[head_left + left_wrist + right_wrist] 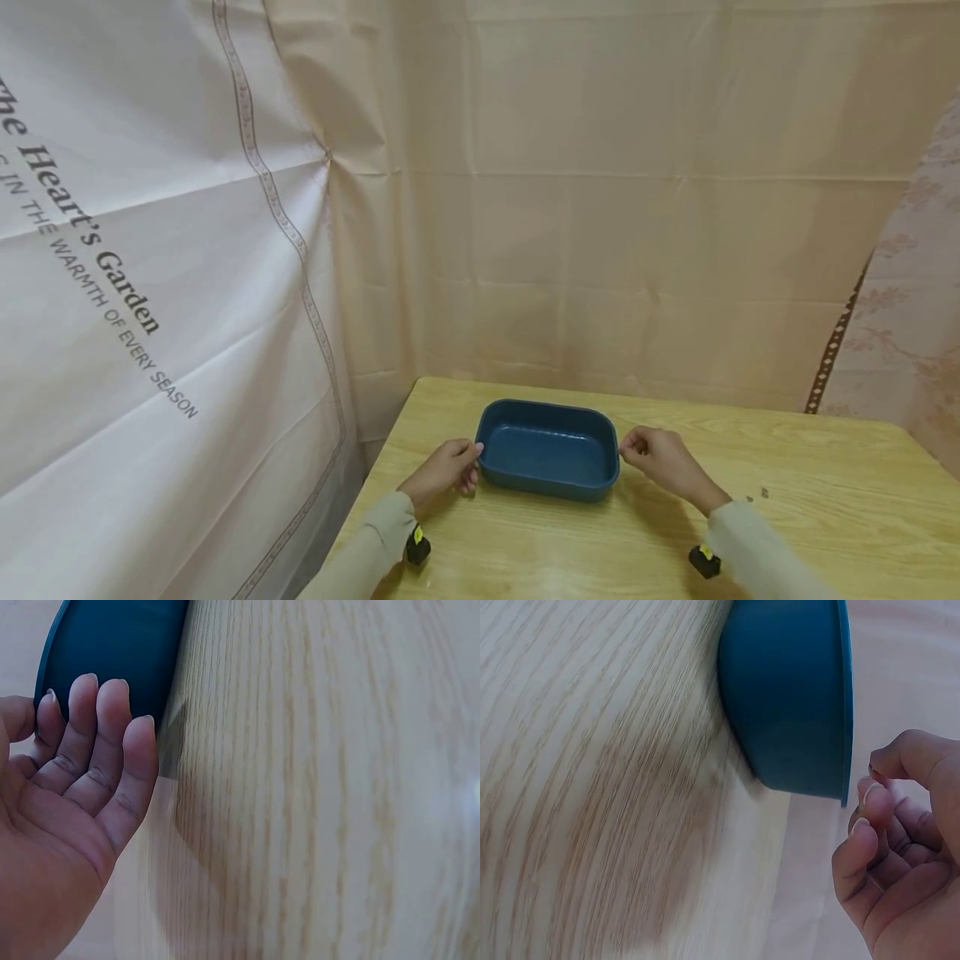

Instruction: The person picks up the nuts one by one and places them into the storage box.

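Note:
A dark blue rectangular baking dish [555, 450] with rounded corners sits on the wooden table, nothing inside it. At its left end is my left hand [450, 467], thumb at the rim and fingers bent against the outer wall; the left wrist view has the rim between thumb and forefinger. My right hand [663, 458] is beside the opposite end, its fingers loosely curled and thumb close to the forefinger. In the right wrist view a gap shows between those fingertips [861, 836] and the dish wall [791, 697], and nothing is held.
The light wooden table [840, 517] extends to the right, with small dark specks [765, 492] near the right forearm. A beige cloth [600, 208] hangs behind the table. On the left hangs a white cloth [150, 208] with printed lettering. Black devices [417, 546] are worn at the wrists.

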Demonstrator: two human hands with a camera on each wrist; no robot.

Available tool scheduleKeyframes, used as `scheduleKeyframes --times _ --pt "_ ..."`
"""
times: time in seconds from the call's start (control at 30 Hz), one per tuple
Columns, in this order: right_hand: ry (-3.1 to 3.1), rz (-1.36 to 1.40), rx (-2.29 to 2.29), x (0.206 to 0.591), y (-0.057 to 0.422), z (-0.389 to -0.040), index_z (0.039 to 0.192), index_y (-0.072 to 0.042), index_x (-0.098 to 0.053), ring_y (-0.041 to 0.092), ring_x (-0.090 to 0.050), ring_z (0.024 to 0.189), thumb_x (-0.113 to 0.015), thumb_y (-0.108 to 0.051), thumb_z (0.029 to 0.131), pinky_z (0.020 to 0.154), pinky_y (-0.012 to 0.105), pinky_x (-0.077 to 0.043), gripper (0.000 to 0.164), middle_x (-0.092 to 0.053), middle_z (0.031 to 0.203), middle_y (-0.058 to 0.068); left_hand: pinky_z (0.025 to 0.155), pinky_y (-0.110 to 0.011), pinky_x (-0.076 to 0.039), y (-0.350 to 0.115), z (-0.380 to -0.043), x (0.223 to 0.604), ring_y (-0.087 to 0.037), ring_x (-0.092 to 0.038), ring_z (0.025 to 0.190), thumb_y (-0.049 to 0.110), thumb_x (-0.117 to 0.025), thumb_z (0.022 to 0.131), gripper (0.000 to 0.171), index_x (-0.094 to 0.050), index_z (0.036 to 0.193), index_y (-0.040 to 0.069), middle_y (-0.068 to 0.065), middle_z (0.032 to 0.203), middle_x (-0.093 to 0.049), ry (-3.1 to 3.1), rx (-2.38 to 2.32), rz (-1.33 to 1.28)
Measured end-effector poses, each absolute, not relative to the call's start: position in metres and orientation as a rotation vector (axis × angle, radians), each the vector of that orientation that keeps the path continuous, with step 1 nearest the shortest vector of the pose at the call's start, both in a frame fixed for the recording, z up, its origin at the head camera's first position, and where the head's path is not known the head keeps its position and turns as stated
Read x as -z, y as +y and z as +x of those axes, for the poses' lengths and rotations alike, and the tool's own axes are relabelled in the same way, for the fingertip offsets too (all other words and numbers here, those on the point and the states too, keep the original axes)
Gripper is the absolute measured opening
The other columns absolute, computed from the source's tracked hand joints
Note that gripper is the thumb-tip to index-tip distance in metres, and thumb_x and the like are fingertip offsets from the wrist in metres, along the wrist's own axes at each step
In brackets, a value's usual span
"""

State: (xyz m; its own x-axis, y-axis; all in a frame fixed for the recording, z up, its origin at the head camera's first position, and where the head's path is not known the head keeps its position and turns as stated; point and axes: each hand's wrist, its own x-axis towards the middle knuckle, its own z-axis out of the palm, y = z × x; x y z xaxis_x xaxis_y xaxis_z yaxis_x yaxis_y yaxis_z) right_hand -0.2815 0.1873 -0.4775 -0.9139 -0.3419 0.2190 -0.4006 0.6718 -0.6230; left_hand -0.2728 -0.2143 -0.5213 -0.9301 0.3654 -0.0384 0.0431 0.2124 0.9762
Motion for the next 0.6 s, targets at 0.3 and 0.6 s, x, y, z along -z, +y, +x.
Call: scheduleKeyframes --times 0.3,0.6 --pt "-2.775 0.703 -1.088 0.478 0.175 -0.284 0.092 -0.009 -0.07 0.009 -0.052 0.065 -0.068 -0.009 0.097 0.055 0.025 -0.045 0.006 -0.064 0.078 -0.005 0.062 -0.03 -0.054 -0.214 -0.275 0.522 -0.02 -0.061 0.065 0.033 -0.047 0.112 0.041 -0.058 0.097 -0.004 -0.01 0.08 -0.062 2.232 -1.772 0.392" --pt "-2.786 0.745 -1.089 0.477 0.161 -0.282 0.095 -0.004 -0.071 0.01 -0.053 0.066 -0.068 -0.007 0.097 0.055 0.025 -0.046 0.004 -0.064 0.08 -0.004 0.061 -0.03 -0.055 -0.215 -0.275 0.522 -0.019 -0.06 0.065 0.033 -0.046 0.112 0.042 -0.058 0.099 -0.006 -0.011 0.08 -0.062 2.236 -1.762 0.392"
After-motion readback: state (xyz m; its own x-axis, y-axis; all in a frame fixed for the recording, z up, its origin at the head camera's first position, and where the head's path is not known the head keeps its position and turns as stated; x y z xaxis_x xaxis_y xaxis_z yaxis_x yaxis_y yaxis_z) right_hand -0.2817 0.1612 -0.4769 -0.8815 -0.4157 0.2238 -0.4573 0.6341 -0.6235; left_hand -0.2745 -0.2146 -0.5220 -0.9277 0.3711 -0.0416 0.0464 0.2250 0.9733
